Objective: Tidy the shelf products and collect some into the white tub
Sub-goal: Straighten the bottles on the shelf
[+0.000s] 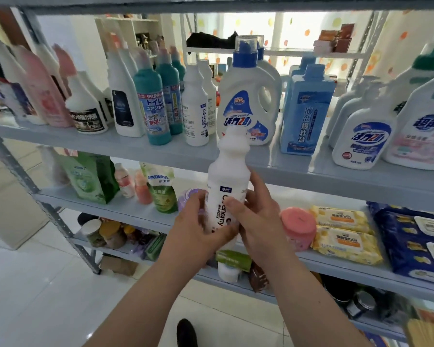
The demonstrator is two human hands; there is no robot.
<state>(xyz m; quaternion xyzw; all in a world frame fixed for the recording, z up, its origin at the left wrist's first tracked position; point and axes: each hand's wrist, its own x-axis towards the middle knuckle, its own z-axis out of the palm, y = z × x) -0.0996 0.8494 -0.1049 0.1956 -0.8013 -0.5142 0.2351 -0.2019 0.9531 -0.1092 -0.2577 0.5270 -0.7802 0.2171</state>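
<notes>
I hold a tall white "Oil enemy" bottle (228,181) upright in front of the shelving. My left hand (201,227) grips its lower body from the left, and my right hand (257,216) grips it from the right, thumb across the label. A matching white "Oil enemy" bottle (195,108) stands on the upper shelf (311,171), left of a big white detergent jug with a blue cap (248,96). No white tub is in view.
The upper shelf carries several cleaner bottles, among them a teal one (152,108) and a blue rectangular one (306,111). The middle shelf holds green pouches (161,189), a pink tub (298,227) and yellow wipe packs (343,236). Jars sit on lower shelves above a white tiled floor.
</notes>
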